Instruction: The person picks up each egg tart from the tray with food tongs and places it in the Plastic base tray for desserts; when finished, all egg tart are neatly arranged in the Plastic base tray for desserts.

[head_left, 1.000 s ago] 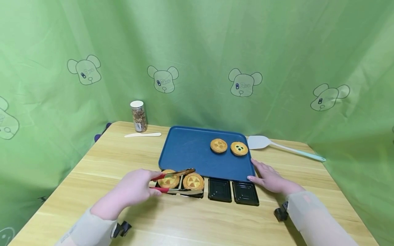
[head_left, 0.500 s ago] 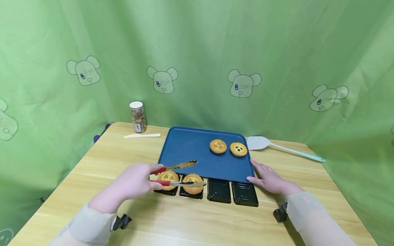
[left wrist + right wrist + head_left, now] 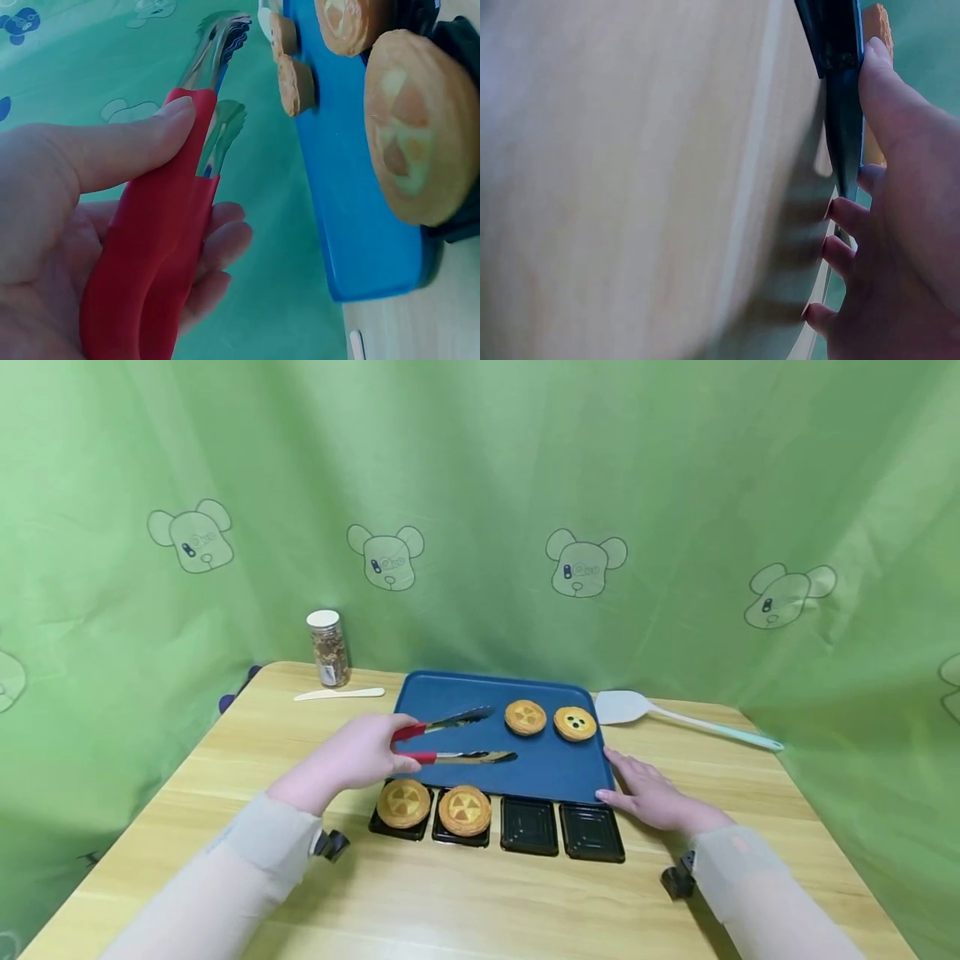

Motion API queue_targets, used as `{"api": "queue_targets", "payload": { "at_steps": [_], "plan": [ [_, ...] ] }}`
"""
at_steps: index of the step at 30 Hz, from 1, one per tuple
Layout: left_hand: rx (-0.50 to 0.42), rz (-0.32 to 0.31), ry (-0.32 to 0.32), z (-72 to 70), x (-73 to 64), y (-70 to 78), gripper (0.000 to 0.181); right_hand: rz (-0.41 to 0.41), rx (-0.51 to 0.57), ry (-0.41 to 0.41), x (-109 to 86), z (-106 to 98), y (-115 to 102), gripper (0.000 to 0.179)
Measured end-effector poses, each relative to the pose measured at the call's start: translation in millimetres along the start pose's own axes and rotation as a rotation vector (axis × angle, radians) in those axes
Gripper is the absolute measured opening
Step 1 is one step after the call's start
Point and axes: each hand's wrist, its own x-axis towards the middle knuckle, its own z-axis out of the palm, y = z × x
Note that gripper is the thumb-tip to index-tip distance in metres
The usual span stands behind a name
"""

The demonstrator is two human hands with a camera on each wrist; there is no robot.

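My left hand point(image 3: 358, 753) grips a pair of tongs point(image 3: 146, 240) by the red handles, thumb on one arm and fingers on the other. The tongs' metal arms are spread, nothing between them, above the left part of the blue tray point(image 3: 450, 693). On the tray's right part sit an egg tart point(image 3: 525, 717) with a wedge pattern and another tart point(image 3: 575, 724) with dark dots. Two more tarts, a left one point(image 3: 403, 803) and a right one point(image 3: 464, 811), rest on small black trays in front. My right hand point(image 3: 651, 793) rests at the tray's front right corner, fingers extended.
Two black trays, one point(image 3: 529, 825) beside the other point(image 3: 592, 832), stand bare at the front right. A white spatula point(image 3: 690, 718) with a mint handle lies right of the blue tray. A jar point(image 3: 328, 650) and a white knife point(image 3: 340, 694) are at the back left.
My left hand has lifted the tongs off the front tarts and carried them back and right over the blue tray, their arms spread. The right hand has stayed at the corner.
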Motion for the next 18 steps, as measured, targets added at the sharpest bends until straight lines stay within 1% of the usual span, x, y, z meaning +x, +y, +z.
{"api": "queue_targets", "payload": {
  "at_steps": [6,12,15,18],
  "plan": [
    [0.043,-0.024,-0.017,5.4,34.7,1.8,0.068,-0.005,-0.007,0.015,-2.6,-1,-5,0.088],
    [0.075,-0.035,-0.035,15.4,66.2,1.0,0.065,-0.030,0.005,0.035,-6.6,-6,-15,0.084],
    [0.086,-0.037,-0.034,20.4,80.1,0.9,0.064,-0.028,0.006,0.031,-7.0,-6,-14,0.086],
    [0.087,-0.050,-0.046,24.9,90.8,3.6,0.064,-0.023,0.006,0.023,-6.6,-4,-9,0.086]
  ]
}}
